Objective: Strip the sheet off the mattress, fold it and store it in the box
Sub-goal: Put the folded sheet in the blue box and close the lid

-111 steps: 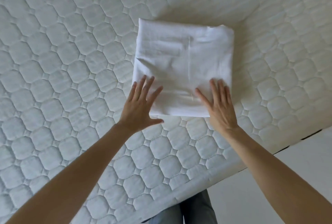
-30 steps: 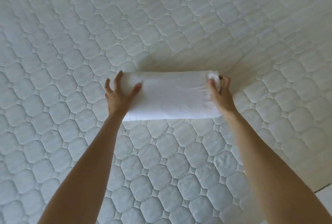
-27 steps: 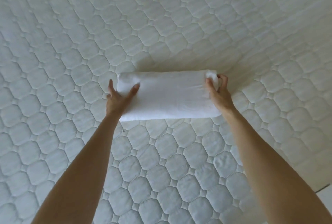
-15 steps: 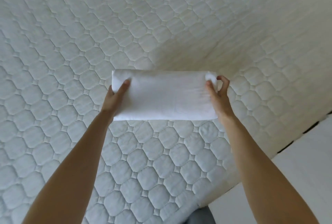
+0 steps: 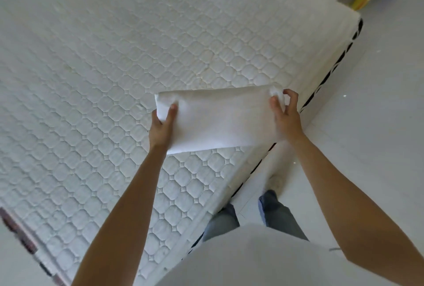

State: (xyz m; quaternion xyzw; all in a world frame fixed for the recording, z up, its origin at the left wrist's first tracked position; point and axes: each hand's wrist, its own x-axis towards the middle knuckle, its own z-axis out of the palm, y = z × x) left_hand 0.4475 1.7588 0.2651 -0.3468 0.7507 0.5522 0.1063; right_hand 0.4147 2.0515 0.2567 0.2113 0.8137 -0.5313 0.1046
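The folded white sheet (image 5: 220, 118) is held between both hands above the quilted mattress (image 5: 114, 56). The left hand (image 5: 161, 128) grips its left end, thumb on top; the right hand (image 5: 286, 115) pinches the right end, fingers (image 5: 292, 97) curled behind. Grey floor (image 5: 367, 102) lies beyond the right fingers.

Plain white folded sheet (image 5: 220, 118); white mattress (image 5: 114, 67) quilted in octagons, black-and-white edge; pale grey floor (image 5: 378, 102); blue jeans (image 5: 277, 214).

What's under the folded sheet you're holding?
Under the folded sheet lies the quilted mattress, near its edge. The left hand and right hand grip its ends. The fingers beneath it are covered.
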